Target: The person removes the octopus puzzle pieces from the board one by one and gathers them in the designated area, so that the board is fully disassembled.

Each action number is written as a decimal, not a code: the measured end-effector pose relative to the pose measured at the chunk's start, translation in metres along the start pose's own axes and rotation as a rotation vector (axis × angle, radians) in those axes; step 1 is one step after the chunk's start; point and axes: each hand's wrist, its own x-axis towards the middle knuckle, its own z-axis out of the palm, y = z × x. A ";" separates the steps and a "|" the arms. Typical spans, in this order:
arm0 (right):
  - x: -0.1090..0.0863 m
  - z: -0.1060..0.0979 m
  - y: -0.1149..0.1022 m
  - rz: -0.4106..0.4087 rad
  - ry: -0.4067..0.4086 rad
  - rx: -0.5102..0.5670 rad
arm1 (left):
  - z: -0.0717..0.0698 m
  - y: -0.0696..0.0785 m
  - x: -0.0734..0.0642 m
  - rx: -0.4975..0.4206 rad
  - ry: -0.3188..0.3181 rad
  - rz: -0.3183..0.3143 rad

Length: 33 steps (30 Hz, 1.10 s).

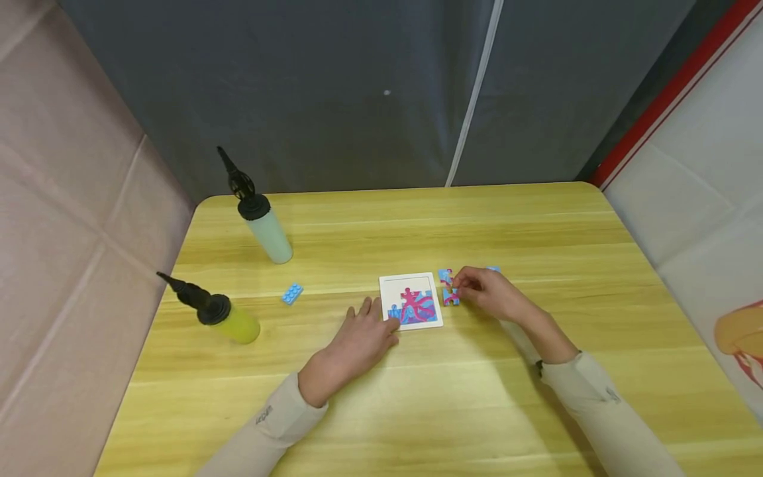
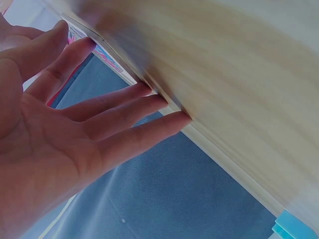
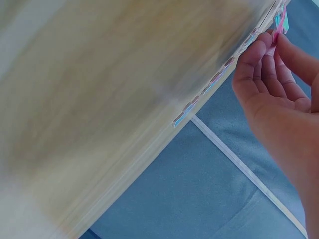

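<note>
A white square puzzle tray (image 1: 393,286) lies mid-table, its lower part filled with joined pieces showing a pink octopus (image 1: 416,307) on blue. My left hand (image 1: 360,338) rests along the tray's left side with fingers extended; the left wrist view shows the fingertips touching the tray edge and the table. To the right of the tray, my right hand (image 1: 489,291) pinches a pink-and-blue puzzle piece (image 3: 282,21) between thumb and forefinger. A loose puzzle piece (image 1: 451,297) lies just below those fingertips. Another blue piece (image 1: 493,269) is partly hidden behind that hand.
A light blue toy brick (image 1: 292,293) lies left of the tray. Farther left are a pale green bottle (image 1: 271,237) and a yellow bottle (image 1: 237,324), both with black pointed tops. A grey curtain (image 1: 298,99) hangs behind the table's far edge (image 1: 369,192).
</note>
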 end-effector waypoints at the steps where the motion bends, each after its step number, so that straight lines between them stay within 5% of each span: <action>1: 0.000 0.000 0.000 0.000 -0.003 0.000 | 0.000 0.000 0.000 0.000 0.001 -0.001; 33: 0.005 0.002 -0.001 -0.014 -0.027 -0.061 | 0.000 -0.001 0.001 0.000 0.007 -0.001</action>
